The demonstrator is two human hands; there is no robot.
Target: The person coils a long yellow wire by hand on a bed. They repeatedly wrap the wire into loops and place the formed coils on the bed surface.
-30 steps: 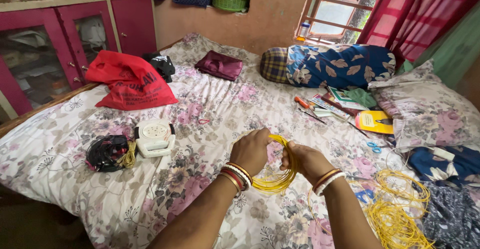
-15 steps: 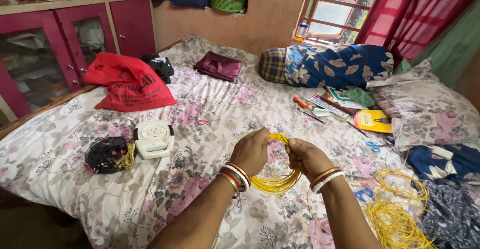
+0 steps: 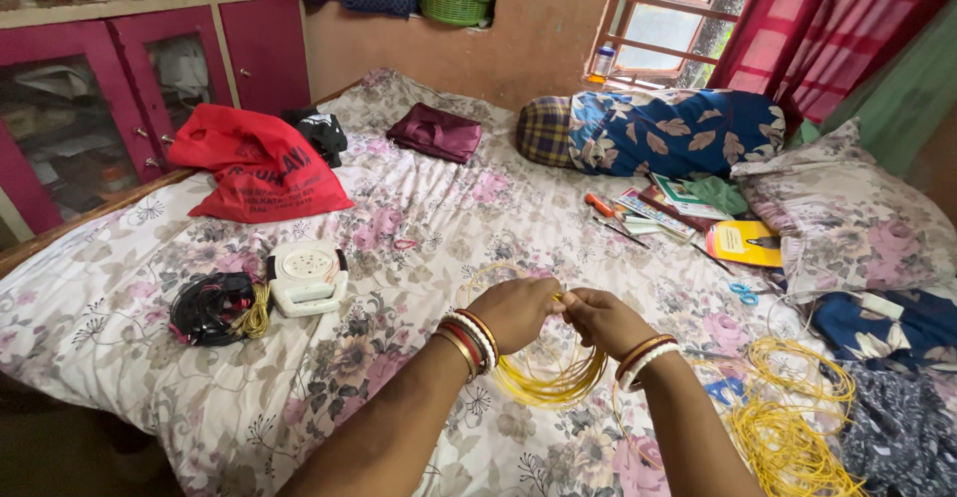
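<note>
Centrally, the left hand [image 3: 518,310] and the right hand [image 3: 601,318] were recorded knuckle to knuckle above the floral bedsheet [image 3: 419,208], both closed by the fingertips on one coil of yellow wire [image 3: 553,382].

- Coil: hung directly below the two hands, at 6 o'clock from the grip; loop plane roughly upright, its long axis running left to right; upper arc pinched between the hands, lower arc just above or touching the sheet, which could not be told. Neither hand was nearer; the grip was shared.
- Loose yellow wire [image 3: 793,427]: a tangled heap at 4 o'clock from the right hand, near it, partly cut off by the lower edge.
- Blue scissors [image 3: 743,293]: at 2 o'clock from the right hand.
- Yellow packet [image 3: 746,242] and papers: at 1 to 2 o'clock, farther off.
- White round spool case [image 3: 308,276]: at 9 o'clock from the left hand, apart.
- Black wire bundle [image 3: 214,307]: just beside the case, farther left.
- Red bag [image 3: 259,163]: at 10 o'clock, well apart.

Hidden: the fingertips and the exact pinch point were covered by the backs of the hands; a thin strand trailing from the coil towards the heap was hard to make out.
</note>
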